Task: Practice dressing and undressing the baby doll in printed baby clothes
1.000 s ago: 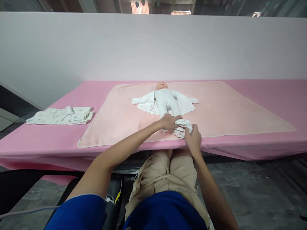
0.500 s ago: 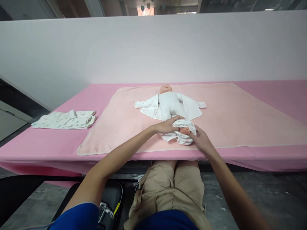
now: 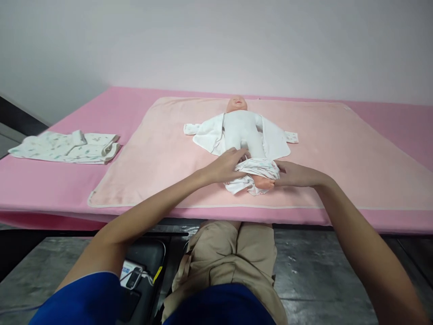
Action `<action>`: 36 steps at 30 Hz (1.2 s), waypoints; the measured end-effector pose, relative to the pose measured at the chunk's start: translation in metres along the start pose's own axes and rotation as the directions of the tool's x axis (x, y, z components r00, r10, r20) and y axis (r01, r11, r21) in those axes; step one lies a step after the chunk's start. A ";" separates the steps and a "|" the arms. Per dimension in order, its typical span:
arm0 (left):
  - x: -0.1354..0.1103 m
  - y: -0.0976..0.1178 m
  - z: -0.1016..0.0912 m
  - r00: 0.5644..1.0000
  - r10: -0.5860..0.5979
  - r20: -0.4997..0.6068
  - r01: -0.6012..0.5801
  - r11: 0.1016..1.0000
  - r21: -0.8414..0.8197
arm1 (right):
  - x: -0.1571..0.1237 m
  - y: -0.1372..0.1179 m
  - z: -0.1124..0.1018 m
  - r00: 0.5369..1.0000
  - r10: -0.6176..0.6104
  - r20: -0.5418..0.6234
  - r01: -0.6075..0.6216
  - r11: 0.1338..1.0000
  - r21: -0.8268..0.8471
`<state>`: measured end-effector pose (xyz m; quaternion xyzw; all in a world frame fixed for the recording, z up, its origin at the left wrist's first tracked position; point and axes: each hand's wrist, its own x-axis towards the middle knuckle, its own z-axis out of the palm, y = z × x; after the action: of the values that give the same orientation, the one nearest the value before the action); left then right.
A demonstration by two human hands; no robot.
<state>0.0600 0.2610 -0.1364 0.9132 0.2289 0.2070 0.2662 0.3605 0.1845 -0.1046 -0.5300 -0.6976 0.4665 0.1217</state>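
"2 hands on the pants [image 3: 257,169]?"
"Yes. The left hand [image 3: 225,166] is closed on one side of the bunched cloth and the right hand [image 3: 292,174] pinches the other. They sit around the doll [image 3: 243,131]'s legs, on the blanket [image 3: 338,149], near the middle of the desk [image 3: 101,104]'s front edge."
"Best way up?"
"I'd pull both sides evenly, keeping the 1 bare foot [image 3: 264,182] clear of the folds."

Plain pale lilac-white wall [image 3: 216,45] fills the back, evenly and softly lit. Long bench draped in pink cloth [image 3: 389,117] runs the full width, close against the wall. Mottled grey concrete floor [image 3: 321,271] below, slightly shiny. Dark diagonal strip [image 3: 20,122] at far left beside the wall.
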 end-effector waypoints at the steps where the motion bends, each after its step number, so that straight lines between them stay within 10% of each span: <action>1: -0.001 -0.001 -0.002 0.999 -0.034 0.000 0.034 0.996 0.076 | 0.000 -0.001 -0.005 1.000 -0.016 0.027 0.016 1.000 0.017; 5: 0.002 -0.004 -0.011 0.993 -0.076 0.092 0.064 0.990 0.127 | 0.008 -0.007 -0.014 0.999 -0.048 0.024 0.041 0.977 0.211; 10: 0.009 -0.002 -0.033 0.978 -0.100 0.186 0.146 0.956 -0.256 | 0.031 -0.035 -0.002 0.981 0.016 -0.192 0.064 0.912 0.405; 19: 0.005 -0.046 -0.037 0.889 -0.445 0.109 0.334 0.467 -0.819 | 0.057 -0.025 -0.001 0.974 0.046 -0.222 0.067 0.876 0.478; 23: -0.008 -0.068 -0.036 0.848 -0.529 -0.016 0.368 0.612 -0.699 | 0.061 -0.004 0.003 0.877 -0.020 -0.480 0.074 0.993 0.094; 28: -0.001 -0.065 -0.042 0.920 -0.285 -0.267 0.193 0.926 -0.325 | 0.077 -0.014 0.011 0.741 -0.307 -0.598 0.102 0.931 -0.351; 36: 0.026 -0.092 -0.027 0.820 -0.453 -0.349 0.241 0.827 -0.507 | 0.123 -0.009 -0.033 0.827 -0.024 -0.561 0.048 0.998 0.028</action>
<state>0.0393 0.3553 -0.1620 0.6947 0.3987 0.4076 0.4384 0.3262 0.3065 -0.1196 -0.6277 -0.6315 0.3022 0.3405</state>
